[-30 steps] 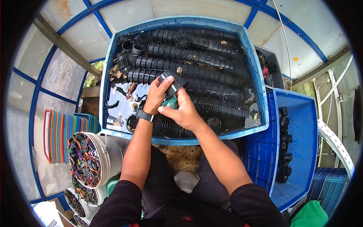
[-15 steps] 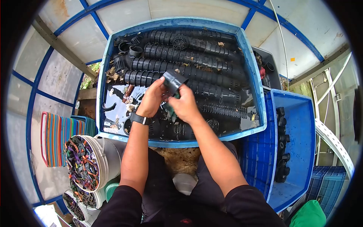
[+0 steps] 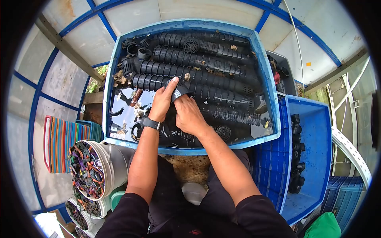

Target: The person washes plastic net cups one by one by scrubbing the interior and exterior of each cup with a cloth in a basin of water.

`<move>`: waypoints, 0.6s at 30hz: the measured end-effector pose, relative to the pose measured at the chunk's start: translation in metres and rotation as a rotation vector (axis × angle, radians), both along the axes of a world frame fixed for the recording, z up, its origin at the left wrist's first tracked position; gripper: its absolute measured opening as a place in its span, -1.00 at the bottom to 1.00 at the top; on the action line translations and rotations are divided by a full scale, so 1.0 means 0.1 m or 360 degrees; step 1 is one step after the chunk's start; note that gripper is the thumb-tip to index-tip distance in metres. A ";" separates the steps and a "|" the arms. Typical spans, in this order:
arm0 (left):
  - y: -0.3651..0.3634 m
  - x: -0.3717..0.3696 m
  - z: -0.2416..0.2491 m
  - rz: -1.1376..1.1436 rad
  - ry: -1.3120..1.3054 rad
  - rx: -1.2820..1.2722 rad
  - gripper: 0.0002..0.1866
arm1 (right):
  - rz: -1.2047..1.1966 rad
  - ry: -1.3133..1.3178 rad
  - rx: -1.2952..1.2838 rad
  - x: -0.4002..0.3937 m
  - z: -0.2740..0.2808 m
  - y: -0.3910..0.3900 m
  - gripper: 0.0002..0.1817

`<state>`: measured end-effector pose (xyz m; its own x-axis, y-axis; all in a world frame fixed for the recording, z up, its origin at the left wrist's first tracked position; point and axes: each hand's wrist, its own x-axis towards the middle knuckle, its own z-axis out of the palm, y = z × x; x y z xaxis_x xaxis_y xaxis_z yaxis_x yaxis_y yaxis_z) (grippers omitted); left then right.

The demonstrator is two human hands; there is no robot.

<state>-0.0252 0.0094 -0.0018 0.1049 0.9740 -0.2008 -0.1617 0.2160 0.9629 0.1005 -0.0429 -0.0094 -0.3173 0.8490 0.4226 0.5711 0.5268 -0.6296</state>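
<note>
The biggest container is a light-blue tub (image 3: 270, 89), which stands in front of the person. It holds dark water and long rows of nested black cups (image 3: 198, 58), lying on their sides, with some leaves among them. To its right is a deep blue bin (image 3: 313, 109); inside, black fittings (image 3: 297, 148) make one line along its length. On the left side, a white bucket (image 3: 118, 166) is tilted and filled up to its mouth with many-coloured strips (image 3: 87, 170). Below it, smaller-looking white buckets contain similar dark pieces.

The left hand (image 3: 162, 104) is closed around a single black cup (image 3: 181, 90), with its thumb along the outside. The right hand (image 3: 189, 114) has its fingers bent into the open end of this cup; their tips are hidden, so I cannot tell if they grip something. The cup is above the middle of the tub.
</note>
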 end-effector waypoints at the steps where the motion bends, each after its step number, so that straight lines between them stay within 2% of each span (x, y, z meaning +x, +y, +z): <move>1: -0.02 0.02 0.01 0.0098 0.0117 -0.0014 -0.43 | -0.0009 0.0001 -0.0001 -0.02 -0.01 0.00 -0.46; 2: -0.01 0.00 -0.07 0.0070 0.0177 -0.0076 -0.32 | -0.0047 0.0163 -0.0049 -0.04 -0.04 0.00 -0.43; 3: -0.02 -0.02 -0.09 0.0071 0.0180 -0.0084 -0.32 | -0.0081 0.0328 -0.0099 -0.08 -0.08 0.01 -0.40; 4: -0.01 -0.05 -0.10 -0.0028 -0.0024 -0.0252 -0.29 | -0.0036 0.0562 0.0014 -0.10 -0.11 0.11 -0.36; 5: 0.00 -0.08 -0.11 -0.0123 -0.0230 -0.0417 -0.24 | 0.0067 0.0935 -0.0588 -0.03 -0.13 0.12 -0.32; 6: 0.04 -0.14 -0.11 -0.0293 -0.0432 -0.0401 -0.28 | 0.0187 0.1427 -0.0833 0.02 0.00 0.14 -0.32; 7: 0.00 -0.12 0.05 -0.0372 -0.0718 -0.0322 -0.51 | 0.0310 0.1918 -0.1077 0.09 0.13 0.16 -0.32; 9: -0.05 -0.12 0.13 -0.0464 -0.0581 -0.0034 -0.69 | 0.0519 0.2279 -0.1313 0.25 0.27 0.13 -0.28; 10: -0.07 -0.09 0.18 -0.0428 -0.0722 -0.0147 -0.81 | 0.0528 0.2226 -0.1280 0.25 0.25 0.11 -0.28; 12: -0.02 -0.15 0.08 -0.0480 -0.0745 -0.0151 -0.80 | 0.0519 0.2178 -0.1251 0.23 0.21 0.06 -0.28; 13: 0.00 -0.16 0.05 -0.0536 -0.0766 -0.0147 -0.79 | 0.0453 0.1972 -0.1054 0.16 0.20 0.05 -0.28; 14: -0.04 -0.15 0.00 -0.0318 -0.0672 -0.0208 -0.80 | 0.0386 0.1762 -0.0863 0.08 0.19 0.03 -0.28; 15: -0.03 -0.11 0.00 -0.0318 -0.0655 -0.0118 -0.75 | 0.0305 0.1363 -0.0573 0.02 0.15 0.02 -0.31; 17: 0.00 -0.07 -0.03 -0.0225 -0.0480 -0.0178 -0.71 | 0.0031 0.0645 -0.0305 0.00 0.09 -0.03 -0.28; 18: 0.03 -0.05 -0.05 -0.0189 -0.0329 -0.0138 -0.64 | 0.0008 0.0425 -0.0109 0.01 0.04 0.00 -0.24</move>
